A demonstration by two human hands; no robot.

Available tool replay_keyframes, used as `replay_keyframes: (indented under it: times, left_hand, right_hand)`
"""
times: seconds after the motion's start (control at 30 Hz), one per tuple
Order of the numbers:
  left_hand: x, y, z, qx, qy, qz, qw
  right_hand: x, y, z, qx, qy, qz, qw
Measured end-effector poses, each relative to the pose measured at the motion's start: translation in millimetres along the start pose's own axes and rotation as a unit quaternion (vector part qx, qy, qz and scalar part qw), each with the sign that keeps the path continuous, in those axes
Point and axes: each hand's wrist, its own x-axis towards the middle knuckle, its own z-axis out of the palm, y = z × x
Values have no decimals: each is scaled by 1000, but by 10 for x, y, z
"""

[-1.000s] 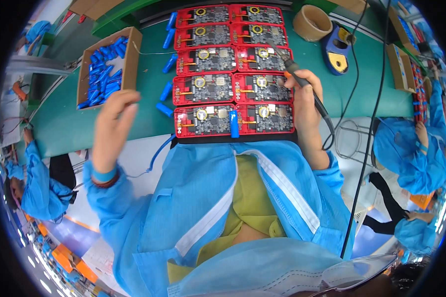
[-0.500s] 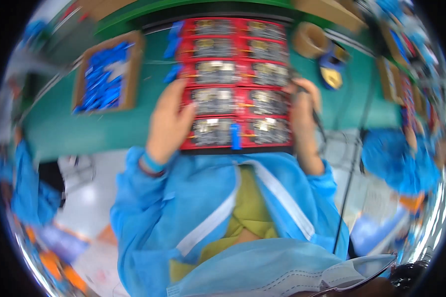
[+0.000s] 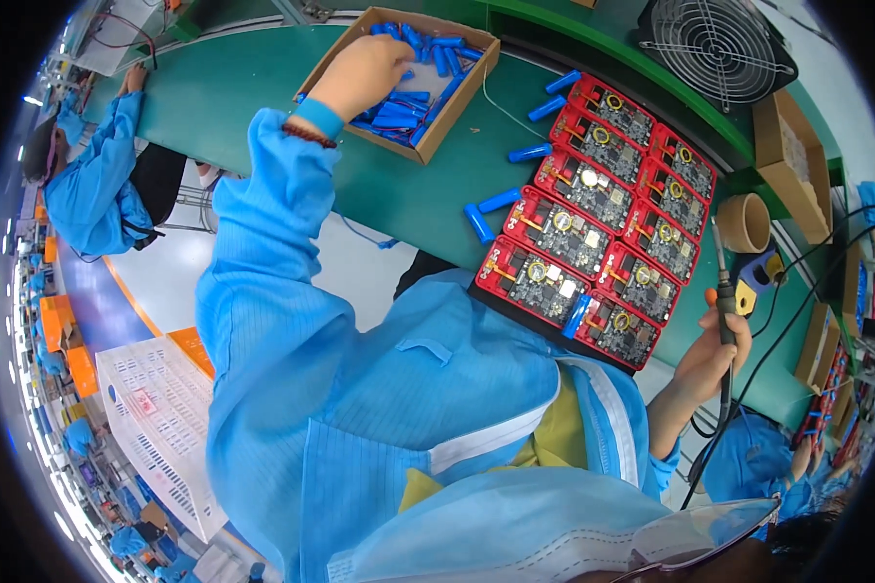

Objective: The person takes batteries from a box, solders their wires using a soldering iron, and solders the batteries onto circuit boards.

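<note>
Ten red circuit-board cases (image 3: 564, 236), six blue cylinders (image 3: 530, 153) outside one carton (image 3: 460, 95), one soldering iron (image 3: 727, 305), one fan (image 3: 719, 49)

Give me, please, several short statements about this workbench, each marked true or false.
1. The right hand holds a soldering iron. True.
2. The left hand is down beside the red cases. False: the left hand is over the cardboard box.
3. A blue cylinder lies where the two nearest red cases meet. True.
4. The red cases form a single column. False: they form two columns.
5. The fan is further right than the cardboard box. True.
</note>
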Motion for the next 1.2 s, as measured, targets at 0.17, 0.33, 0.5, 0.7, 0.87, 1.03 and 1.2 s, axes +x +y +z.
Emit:
replay_keyframes:
  times: [0.17, 0.33, 0.5, 0.7, 0.87, 1.03, 1.2]
  left_hand:
    - [47, -86, 287, 139, -84, -24, 986]
    - [55, 68, 124, 81, 16, -44, 996]
    - [0, 904, -224, -400, 15, -87, 912]
    - [-106, 1900, -229, -794, -106, -114, 588]
    - [-123, 2628, -198, -827, -178, -88, 525]
    - [-170, 2958, -51, -840, -200, -99, 495]
    - [-244, 3127, -133, -824, -129, -31, 551]
  right_hand:
    - [34, -63, 83, 2, -10, -2, 1000]
    - [18, -120, 31, -8, -7, -5, 1000]
    - [14, -119, 79, -13, -14, -2, 1000]
    - [168, -269, 362, -46, -100, -39, 993]
    - [215, -363, 601, -115, -130, -85, 981]
    - [102, -285, 563, -148, -74, -86, 982]
    - [-10, -255, 470, -31, 18, 51, 998]
